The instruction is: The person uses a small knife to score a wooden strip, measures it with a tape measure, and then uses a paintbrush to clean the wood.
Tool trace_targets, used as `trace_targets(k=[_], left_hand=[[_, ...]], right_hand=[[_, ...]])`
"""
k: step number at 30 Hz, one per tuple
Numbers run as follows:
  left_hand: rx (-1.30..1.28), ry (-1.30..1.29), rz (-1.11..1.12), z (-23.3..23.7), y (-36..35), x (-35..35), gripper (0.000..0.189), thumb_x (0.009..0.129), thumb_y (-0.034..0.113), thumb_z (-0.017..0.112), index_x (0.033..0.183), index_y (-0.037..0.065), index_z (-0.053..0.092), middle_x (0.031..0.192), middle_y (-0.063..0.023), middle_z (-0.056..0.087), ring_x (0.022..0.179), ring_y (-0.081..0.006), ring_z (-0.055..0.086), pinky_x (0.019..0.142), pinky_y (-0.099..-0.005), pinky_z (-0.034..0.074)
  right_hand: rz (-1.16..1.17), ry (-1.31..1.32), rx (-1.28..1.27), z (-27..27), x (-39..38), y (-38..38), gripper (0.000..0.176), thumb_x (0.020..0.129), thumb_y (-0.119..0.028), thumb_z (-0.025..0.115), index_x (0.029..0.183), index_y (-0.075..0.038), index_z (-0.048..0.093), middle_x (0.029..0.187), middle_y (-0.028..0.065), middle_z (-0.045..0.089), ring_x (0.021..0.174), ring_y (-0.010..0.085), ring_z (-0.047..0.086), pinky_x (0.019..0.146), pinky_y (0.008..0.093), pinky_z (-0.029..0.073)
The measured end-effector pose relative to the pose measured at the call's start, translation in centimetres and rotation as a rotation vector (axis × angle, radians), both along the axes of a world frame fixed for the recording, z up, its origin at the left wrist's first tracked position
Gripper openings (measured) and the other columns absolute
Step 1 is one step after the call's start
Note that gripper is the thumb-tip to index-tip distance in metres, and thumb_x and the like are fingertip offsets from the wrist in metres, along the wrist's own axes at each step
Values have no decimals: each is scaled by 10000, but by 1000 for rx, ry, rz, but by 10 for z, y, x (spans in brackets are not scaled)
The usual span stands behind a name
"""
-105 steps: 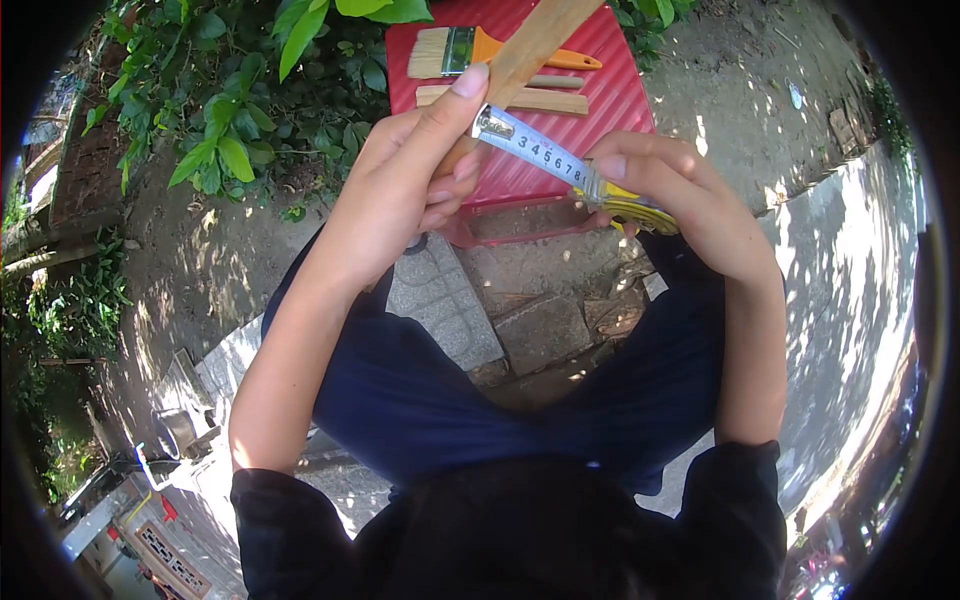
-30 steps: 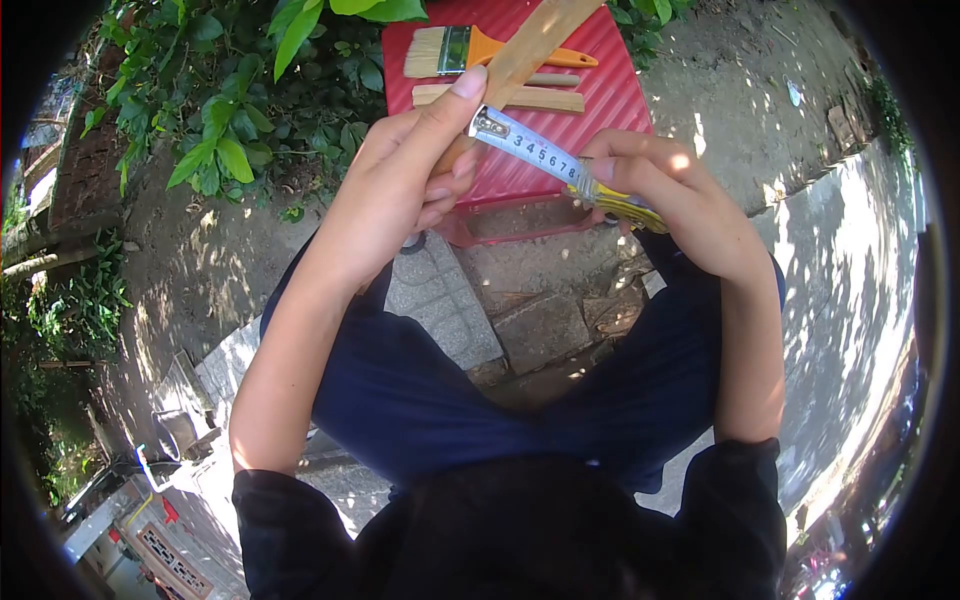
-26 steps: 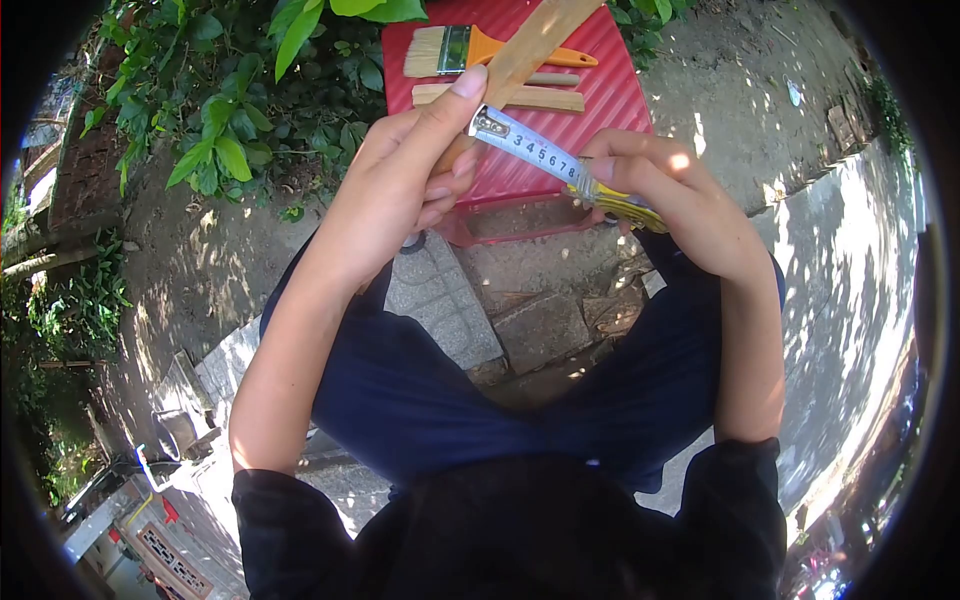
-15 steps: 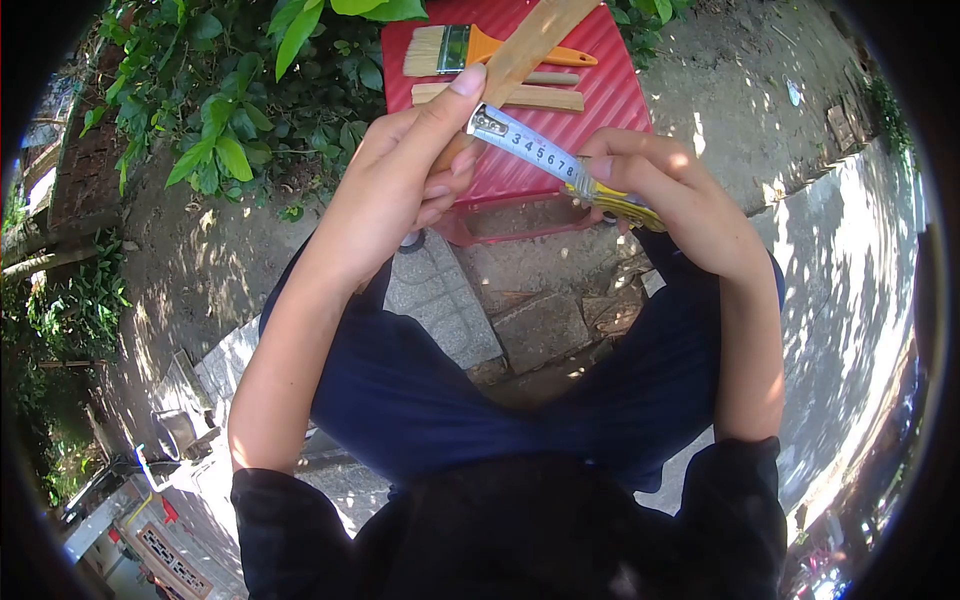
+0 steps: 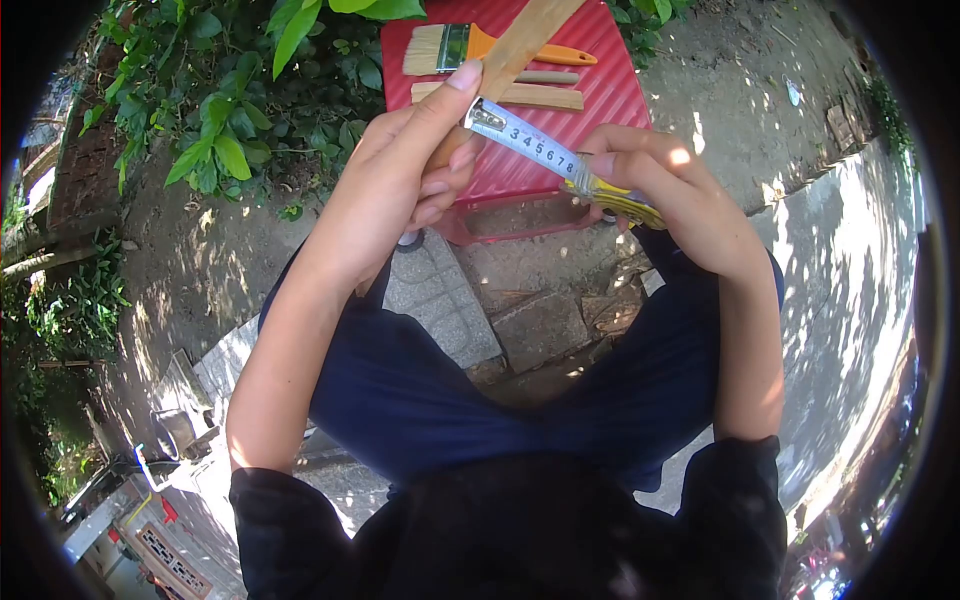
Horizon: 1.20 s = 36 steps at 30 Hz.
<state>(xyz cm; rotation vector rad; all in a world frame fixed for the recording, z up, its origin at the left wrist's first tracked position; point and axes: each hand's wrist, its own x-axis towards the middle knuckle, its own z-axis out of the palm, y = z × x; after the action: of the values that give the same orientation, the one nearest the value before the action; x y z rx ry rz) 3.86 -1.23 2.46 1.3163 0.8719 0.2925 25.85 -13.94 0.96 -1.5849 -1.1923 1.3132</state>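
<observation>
My left hand (image 5: pixel 405 165) is closed around a flat wooden strip (image 5: pixel 530 45) that slants up and to the right, thumb lying along it. In my right hand (image 5: pixel 665 185) is a yellow tape measure (image 5: pixel 625 205), gripped by its case. Its pulled-out blade (image 5: pixel 530 140) spans the gap between my hands, with numbers 3 to 8 readable. The blade's metal end meets the strip beside my left fingers. Behind them, a paintbrush (image 5: pixel 480 50) with an orange handle and pale bristles lies on a red ribbed plastic stool (image 5: pixel 600 90).
Two more wooden pieces, a thin stick (image 5: pixel 550 77) and a wider strip (image 5: pixel 545 97), rest on the stool below the brush. Leafy bushes (image 5: pixel 220 120) crowd its left side. Paving slabs (image 5: pixel 435 295) and broken stone (image 5: pixel 540 330) lie between my knees.
The wooden strip and the tape's end have shifted very slightly to the left with my left hand. My right hand stays nearly in place.
</observation>
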Motion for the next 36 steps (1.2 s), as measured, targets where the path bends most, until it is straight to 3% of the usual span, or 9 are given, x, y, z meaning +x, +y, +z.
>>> trace_targets(k=[10,13,28,31,36], left_hand=[[-15,-5,8,0,0,0,574,1055,607,468,721,140,437,544,77,317,434,-41,291,428,-212,248],[-18,9,-4,1,0,-1,633,1007,696,488,695,145,457,580,86,327,479,-37,304,459,-213,243],[-13,-8,-11,0,1,-2,615,1015,675,493,706,144,472,579,90,325,482,-37,299,462,-217,237],[-6,-15,0,0,0,0,573,1051,611,475,725,140,437,543,73,321,435,-44,290,428,-216,247],[-11,3,-1,2,0,-1,611,1014,672,498,707,144,474,578,90,326,483,-39,301,467,-218,237]], right_hand=[[2,3,34,0,0,0,326,991,-281,550,975,16,686,767,24,564,744,115,512,673,290,415],[3,0,20,1,1,0,325,992,-271,546,980,23,685,781,31,578,756,119,523,682,291,424],[1,2,55,-2,-1,-1,322,996,-265,542,990,22,687,798,33,585,765,121,528,696,286,429],[-4,12,22,0,-1,-1,323,995,-268,543,991,21,687,801,33,585,770,122,527,705,287,428],[7,3,38,-1,0,0,323,994,-270,545,991,21,687,800,32,581,776,123,522,715,287,423]])
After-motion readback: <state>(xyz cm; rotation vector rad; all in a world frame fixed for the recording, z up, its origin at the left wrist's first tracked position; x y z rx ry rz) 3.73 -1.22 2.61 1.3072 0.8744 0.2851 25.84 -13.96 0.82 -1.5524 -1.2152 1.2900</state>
